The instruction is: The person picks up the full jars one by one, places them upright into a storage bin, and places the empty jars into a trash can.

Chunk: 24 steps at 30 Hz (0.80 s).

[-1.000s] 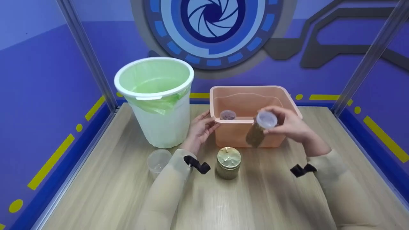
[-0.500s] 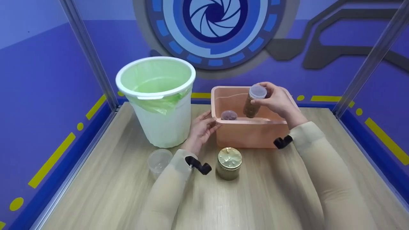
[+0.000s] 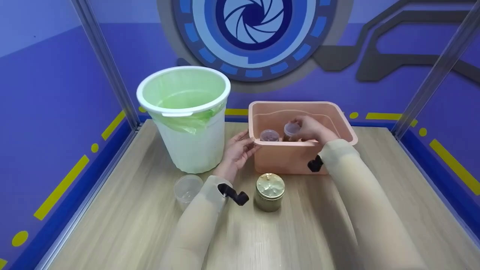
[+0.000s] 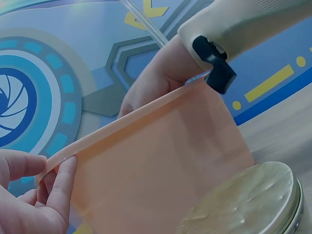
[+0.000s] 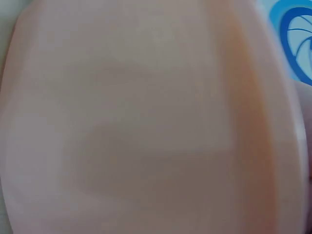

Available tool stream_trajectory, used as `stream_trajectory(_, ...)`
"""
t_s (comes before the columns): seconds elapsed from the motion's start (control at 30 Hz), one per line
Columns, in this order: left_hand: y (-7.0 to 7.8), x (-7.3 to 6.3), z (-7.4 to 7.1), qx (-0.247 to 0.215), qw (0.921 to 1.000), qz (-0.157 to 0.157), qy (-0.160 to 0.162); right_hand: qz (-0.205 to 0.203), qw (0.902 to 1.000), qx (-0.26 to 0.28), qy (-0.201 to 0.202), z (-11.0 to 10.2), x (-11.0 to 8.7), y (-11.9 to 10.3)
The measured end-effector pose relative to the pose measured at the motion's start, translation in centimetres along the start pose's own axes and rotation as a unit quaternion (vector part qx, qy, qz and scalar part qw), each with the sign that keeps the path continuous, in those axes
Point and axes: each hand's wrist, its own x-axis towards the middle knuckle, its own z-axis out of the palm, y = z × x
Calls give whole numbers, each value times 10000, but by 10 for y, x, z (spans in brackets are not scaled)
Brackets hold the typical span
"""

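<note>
My left hand (image 3: 236, 153) grips the rim of a pink plastic bin (image 3: 288, 159) at its front left corner. The left wrist view has the thumb and fingers on both sides of that rim. Reaching over the front wall, my right hand (image 3: 310, 128) holds a jar with a translucent lid (image 3: 291, 128) inside the bin. The jar's lower part is hidden behind the front wall. Close to its left, a second lidded jar (image 3: 269, 135) stands in the bin. In the right wrist view the bin's wall (image 5: 136, 117) fills nearly everything, and only a sliver of the hand shows.
A gold-lidded round tin (image 3: 270, 191) stands on the wooden table (image 3: 292, 232) in front of the bin. Left of my left forearm is a clear plastic cup (image 3: 186, 187). A tall white trash can (image 3: 191, 144) with a green liner stands at the back left.
My right hand has carried the jar from in front of the bin, up over the rim and down inside, beside the other jar. My left hand stays at the bin's corner.
</note>
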Motion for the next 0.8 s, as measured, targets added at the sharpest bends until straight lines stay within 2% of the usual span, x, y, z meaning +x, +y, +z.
stream_trajectory(0.17, 0, 0, 0, 9, 10000, -27, 15, -77, 9987, -483, -140, 6, 1, 1)
stream_trajectory(0.4, 1, -1, 1, -91, 10000, 3, -7, 47, 9983, -477, -331, 10, 3, -1)
stream_trajectory(0.63, 1, -2, 1, -106, 9999, -19, -16, -121, 9976, -596, -323, 11, 3, 1)
stream_trajectory(0.8, 1, -1, 0, -29, 10000, 10, -39, -17, 9983, -387, -439, 4, -2, -1)
